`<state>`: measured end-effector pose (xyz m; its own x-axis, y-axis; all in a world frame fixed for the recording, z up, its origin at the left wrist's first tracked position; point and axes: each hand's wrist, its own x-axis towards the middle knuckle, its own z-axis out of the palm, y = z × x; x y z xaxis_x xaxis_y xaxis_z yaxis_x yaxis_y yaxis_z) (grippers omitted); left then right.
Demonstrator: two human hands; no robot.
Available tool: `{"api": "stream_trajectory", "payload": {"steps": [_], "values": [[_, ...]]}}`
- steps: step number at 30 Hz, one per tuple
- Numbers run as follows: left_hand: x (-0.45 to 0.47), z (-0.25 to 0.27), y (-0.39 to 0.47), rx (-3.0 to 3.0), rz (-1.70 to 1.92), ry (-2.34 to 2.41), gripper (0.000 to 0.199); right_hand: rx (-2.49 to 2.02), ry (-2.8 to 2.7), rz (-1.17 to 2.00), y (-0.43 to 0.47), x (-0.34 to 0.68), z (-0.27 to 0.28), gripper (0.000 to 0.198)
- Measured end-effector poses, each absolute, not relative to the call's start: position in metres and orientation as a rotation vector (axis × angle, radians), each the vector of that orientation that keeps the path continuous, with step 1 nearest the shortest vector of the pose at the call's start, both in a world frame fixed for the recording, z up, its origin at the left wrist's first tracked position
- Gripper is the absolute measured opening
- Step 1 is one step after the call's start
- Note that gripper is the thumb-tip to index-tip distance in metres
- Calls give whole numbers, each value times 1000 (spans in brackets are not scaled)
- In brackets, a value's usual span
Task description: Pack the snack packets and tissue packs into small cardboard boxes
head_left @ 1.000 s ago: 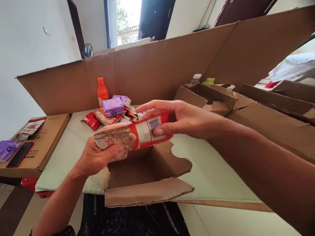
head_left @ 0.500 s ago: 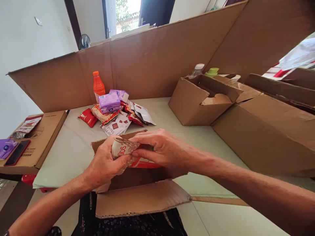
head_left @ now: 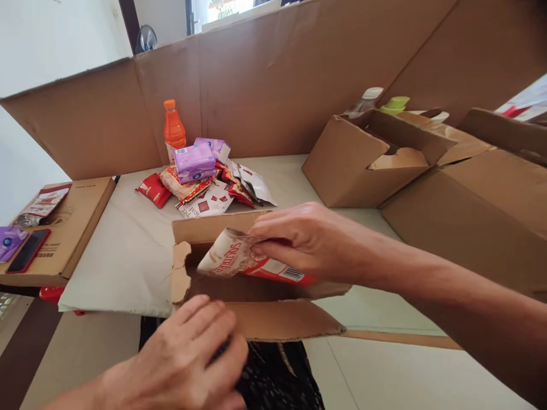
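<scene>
My right hand grips a white and red printed packet by its upper edge, thumb in front. Red lettering shows on the packet's white end, and a barcode shows below my fingers. It is held tilted over the mouth of an open cardboard box, partly inside it. My left hand is apart from the packet, in front of the box's near flap, with loosely bent fingers and nothing visible in them. My palm hides part of the packet.
Behind the box lie snack packets, purple tissue packs and an orange bottle. Cardboard boxes stand right. A phone rests on a flat carton at left. A cardboard screen rises behind.
My left hand has let go of the packet and moved down toward me. My right hand keeps the packet, now shifted slightly right over the box. The view has tilted down.
</scene>
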<state>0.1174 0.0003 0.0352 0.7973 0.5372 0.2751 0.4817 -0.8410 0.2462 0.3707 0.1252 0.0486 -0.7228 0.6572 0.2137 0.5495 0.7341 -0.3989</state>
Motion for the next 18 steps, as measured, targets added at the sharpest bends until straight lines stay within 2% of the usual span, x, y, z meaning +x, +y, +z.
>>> {"api": "stream_trajectory", "payload": {"steps": [5,7,8,11,12,18], "values": [[116,5,5,2843,52,1252,36,-1177,-3035,333,118,321,42,23],[112,4,8,2724,27,1322,34,-1179,-3156,326,116,305,36,26],[111,6,9,2653,81,1340,42,-1138,-3199,330,115,300,32,27],[111,20,14,2433,207,1333,84,-1018,-3230,379,119,293,22,28],[113,26,17,2374,174,1344,91,-1011,-3220,408,121,293,19,28],[134,51,43,2339,-237,1400,103,-1001,-3156,550,128,299,14,28]]}}
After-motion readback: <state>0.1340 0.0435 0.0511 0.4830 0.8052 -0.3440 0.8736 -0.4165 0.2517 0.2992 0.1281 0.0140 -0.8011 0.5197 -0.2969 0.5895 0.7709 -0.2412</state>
